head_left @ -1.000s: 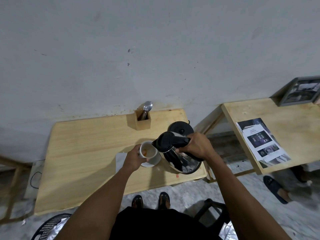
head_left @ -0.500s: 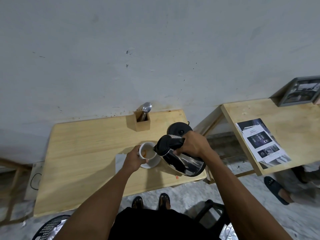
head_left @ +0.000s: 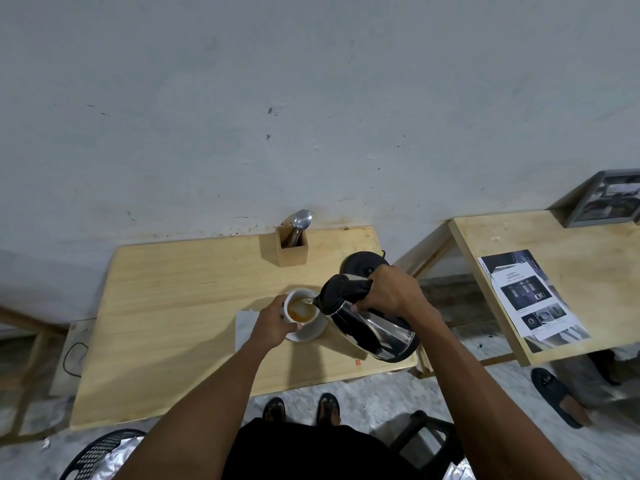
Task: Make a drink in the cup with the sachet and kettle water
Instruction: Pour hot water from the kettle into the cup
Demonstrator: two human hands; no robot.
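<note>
A white cup (head_left: 300, 310) stands on a white saucer (head_left: 310, 332) near the front of the wooden table (head_left: 180, 306). My left hand (head_left: 273, 323) grips the cup's left side. My right hand (head_left: 388, 292) holds the black handle of a steel kettle (head_left: 367, 327), tilted left with its spout over the cup's rim. Water runs from the spout into the cup, where the liquid looks orange. A pale flat sachet (head_left: 244, 323) lies on the table left of the saucer, partly under my left wrist.
The black kettle base (head_left: 363, 266) sits behind the kettle. A wooden holder (head_left: 291, 250) with a spoon (head_left: 300, 221) stands at the table's back edge by the wall. A second table (head_left: 571, 265) with a leaflet (head_left: 530, 299) is to the right. Chairs are near my feet.
My right hand has tipped the kettle further toward the cup, and water now flows in. The liquid in the cup has turned orange. My left hand stays on the cup.
</note>
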